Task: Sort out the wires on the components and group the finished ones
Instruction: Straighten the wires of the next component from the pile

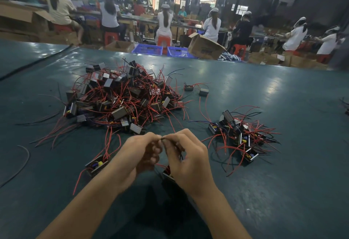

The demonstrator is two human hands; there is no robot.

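Both hands meet on the near side of the big pile (120,97): left hand (139,153) and right hand (188,161) each pinch the wire (162,139) at their fingertips, its component (168,175) under the right palm. A smaller group (239,134) lies right of the pile.

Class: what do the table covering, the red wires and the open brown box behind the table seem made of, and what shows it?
Table covering: probably vinyl or rubber sheet; dark green, glossy, mirrors lamps. Red wires: likely plastic-insulated; they curve limply. Brown box: cardboard, matte, with folded flaps.
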